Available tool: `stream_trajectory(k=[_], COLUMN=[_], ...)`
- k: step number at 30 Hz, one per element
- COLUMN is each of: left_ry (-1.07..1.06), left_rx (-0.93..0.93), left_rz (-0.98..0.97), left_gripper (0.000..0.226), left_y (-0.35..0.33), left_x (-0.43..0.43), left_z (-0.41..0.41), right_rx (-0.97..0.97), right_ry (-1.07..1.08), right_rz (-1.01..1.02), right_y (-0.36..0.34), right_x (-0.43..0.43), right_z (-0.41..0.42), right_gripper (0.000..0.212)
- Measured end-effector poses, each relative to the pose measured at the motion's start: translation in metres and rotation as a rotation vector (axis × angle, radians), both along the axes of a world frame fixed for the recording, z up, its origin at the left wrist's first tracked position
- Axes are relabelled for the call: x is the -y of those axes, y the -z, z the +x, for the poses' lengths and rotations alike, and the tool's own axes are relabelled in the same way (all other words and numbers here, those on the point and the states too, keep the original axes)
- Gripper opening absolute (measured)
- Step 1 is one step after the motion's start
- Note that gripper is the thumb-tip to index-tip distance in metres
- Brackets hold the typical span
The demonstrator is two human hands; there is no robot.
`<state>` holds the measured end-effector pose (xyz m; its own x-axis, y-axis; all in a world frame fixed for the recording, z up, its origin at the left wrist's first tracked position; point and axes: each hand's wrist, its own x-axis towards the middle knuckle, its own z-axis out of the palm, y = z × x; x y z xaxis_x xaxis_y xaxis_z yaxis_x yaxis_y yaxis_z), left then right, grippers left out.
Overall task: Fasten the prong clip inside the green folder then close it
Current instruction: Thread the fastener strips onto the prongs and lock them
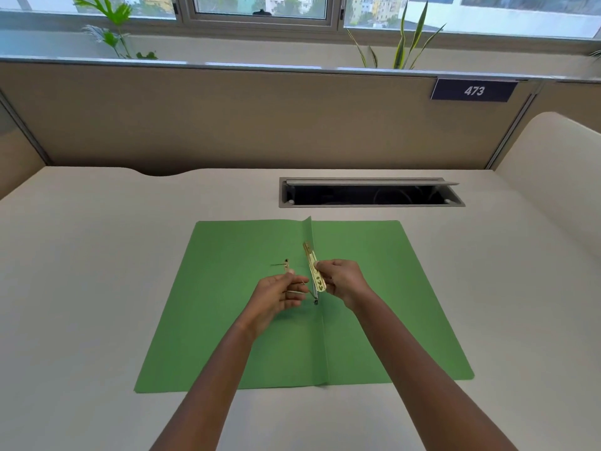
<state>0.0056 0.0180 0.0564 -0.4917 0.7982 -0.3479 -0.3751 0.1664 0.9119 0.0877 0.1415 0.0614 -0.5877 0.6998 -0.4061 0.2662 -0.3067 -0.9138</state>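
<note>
While both forearms reach in from 6 o'clock, the right hand [343, 281] pinches the brass clip bar [314, 270] tilted over the spine | left hand [276, 296] pinches a thin prong piece [286, 265] | green folder [227, 320] open flat on the desk [81, 288].

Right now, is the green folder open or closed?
Open. The green folder lies spread flat on the desk, both covers showing, its centre fold strip raised. The right hand holds the brass prong clip at that fold.
</note>
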Motion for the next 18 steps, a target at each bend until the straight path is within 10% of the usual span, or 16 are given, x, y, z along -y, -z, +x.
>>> stream_trajectory(k=[18], left_ry=[-0.111], left_rx=[0.102], left_rz=[0.043], left_gripper=[0.019], left_y=[-0.008], left_x=[-0.013], left_z=[0.021], right_rx=[-0.034], right_ry=[0.015], right_rz=[-0.084], right_y=[-0.008], right_x=[0.001], right_z=[0.000], right_gripper=[0.021])
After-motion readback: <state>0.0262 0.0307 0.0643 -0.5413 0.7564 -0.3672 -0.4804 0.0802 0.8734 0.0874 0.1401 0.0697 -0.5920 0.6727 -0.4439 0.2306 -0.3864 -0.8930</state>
